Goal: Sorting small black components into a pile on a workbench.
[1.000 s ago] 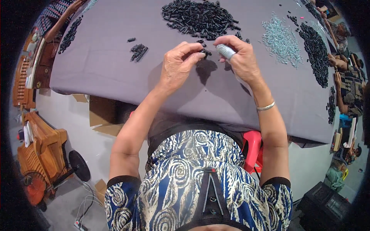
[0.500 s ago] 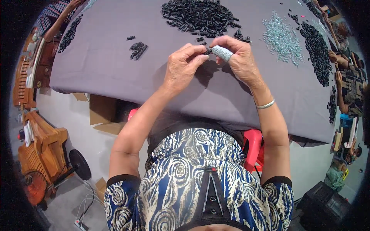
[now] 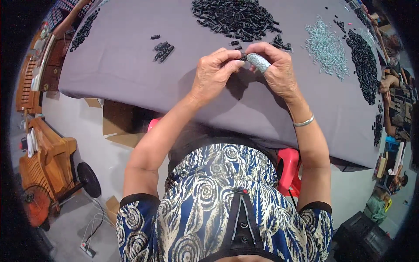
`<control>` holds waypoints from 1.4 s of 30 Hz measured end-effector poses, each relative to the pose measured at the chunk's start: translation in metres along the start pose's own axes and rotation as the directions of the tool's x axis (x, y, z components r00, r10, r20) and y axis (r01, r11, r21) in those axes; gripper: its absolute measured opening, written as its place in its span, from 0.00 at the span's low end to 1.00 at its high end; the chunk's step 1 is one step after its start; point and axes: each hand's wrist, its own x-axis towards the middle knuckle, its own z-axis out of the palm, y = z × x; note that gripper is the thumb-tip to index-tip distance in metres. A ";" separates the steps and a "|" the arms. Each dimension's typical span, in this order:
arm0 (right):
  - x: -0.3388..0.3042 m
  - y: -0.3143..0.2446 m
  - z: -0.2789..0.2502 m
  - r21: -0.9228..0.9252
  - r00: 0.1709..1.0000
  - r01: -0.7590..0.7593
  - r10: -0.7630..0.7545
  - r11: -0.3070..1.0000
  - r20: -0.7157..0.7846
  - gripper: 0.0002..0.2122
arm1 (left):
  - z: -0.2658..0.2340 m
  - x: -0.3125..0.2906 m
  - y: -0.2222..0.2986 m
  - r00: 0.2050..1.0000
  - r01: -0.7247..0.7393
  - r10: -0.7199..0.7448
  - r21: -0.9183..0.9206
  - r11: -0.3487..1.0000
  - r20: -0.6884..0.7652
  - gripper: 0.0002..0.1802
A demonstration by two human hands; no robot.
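My left hand [image 3: 215, 73] pinches a small black cylindrical piece [image 3: 244, 56] between thumb and fingertips, just above the grey cloth. From the other side, my right hand [image 3: 279, 72] is closed at the same piece. Its thumb wears a pale speckled wrap [image 3: 259, 63]. Fingers cover most of the piece, so its details are hidden. Beyond my hands lies a big heap of similar black pieces [image 3: 235, 19], with a few stray ones close to my fingertips. A small cluster of black pieces [image 3: 163, 51] rests to the left of my left hand.
Small silvery pieces [image 3: 325, 48] are spread on the cloth-covered table [image 3: 122, 83] to the right. Past them is another black heap [image 3: 363, 65]. Other people sit along the left and right edges, a forearm [image 3: 70, 19] showing at far left. A cardboard box [image 3: 115, 118] stands below the table.
The table and its heaps sit slightly further right in the picture, as the view has shifted. My hands stay together at the black piece, with little change in grip.
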 end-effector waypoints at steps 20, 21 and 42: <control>0.001 -0.001 -0.015 -0.233 0.991 0.129 -0.114 0.964 0.075 0.06 | 0.000 -0.001 0.000 0.998 0.049 -0.044 -0.095 0.994 0.049 0.09; 0.001 -0.001 -0.015 -0.230 0.990 0.135 -0.120 0.964 0.078 0.06 | -0.001 0.000 0.001 0.996 0.056 -0.048 -0.117 0.991 0.070 0.09; 0.000 -0.015 -0.019 -0.303 0.961 0.245 -0.189 0.921 0.202 0.05 | -0.014 0.002 0.007 0.934 0.279 -0.219 -0.190 0.941 0.283 0.11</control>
